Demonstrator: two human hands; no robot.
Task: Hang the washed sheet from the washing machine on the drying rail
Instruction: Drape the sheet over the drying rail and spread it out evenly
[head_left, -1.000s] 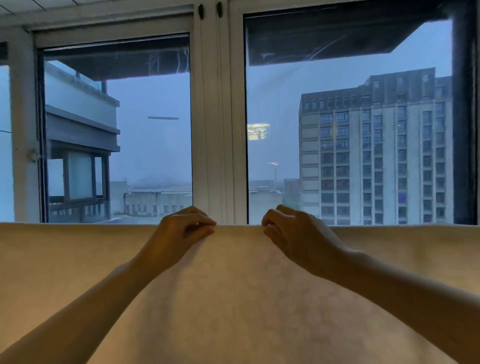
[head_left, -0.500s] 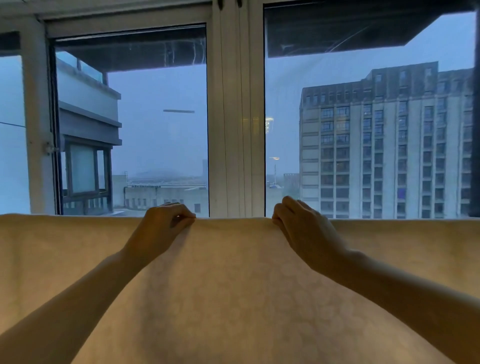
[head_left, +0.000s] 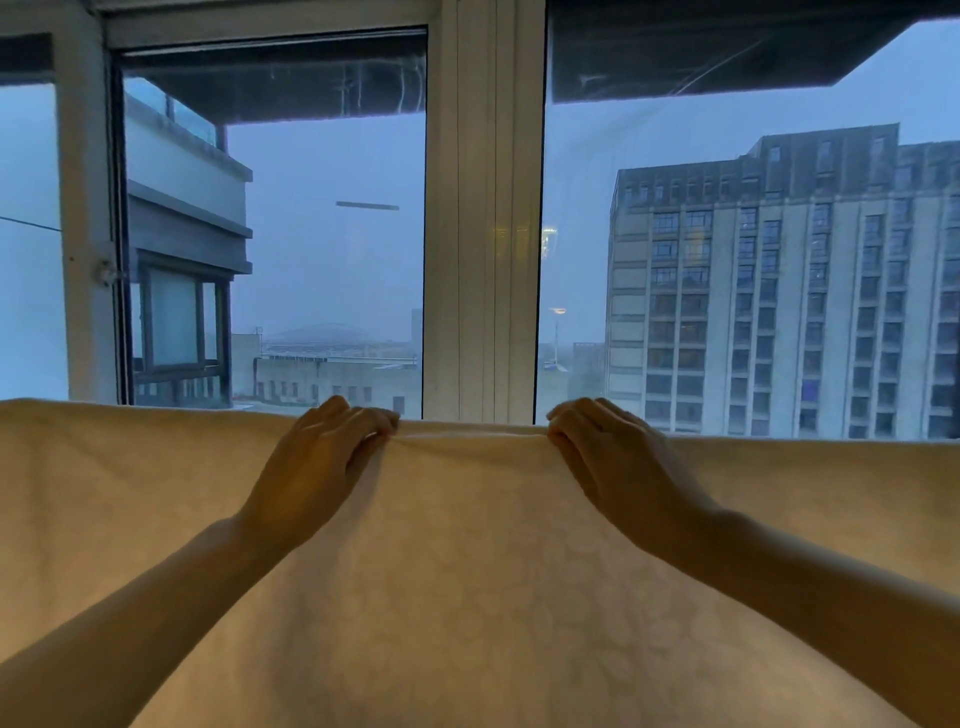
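Sheet (head_left: 467, 597) draped across lower frame, top fold at mid-height before window (head_left: 322, 234); rail hidden beneath. Left hand (head_left: 317, 467) and right hand (head_left: 618, 467) each pinch fold, centre frame. Advice: draw hands apart along fold, even tension, flatten wrinkle between.

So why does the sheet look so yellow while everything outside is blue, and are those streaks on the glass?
Head view: the sheet and both hands, left hand and right hand, catch warm indoor light; outside is dim, hazy blue. Streaks and a floating bar on the window look like reflections. The wide lens bows the sheet's top edge.
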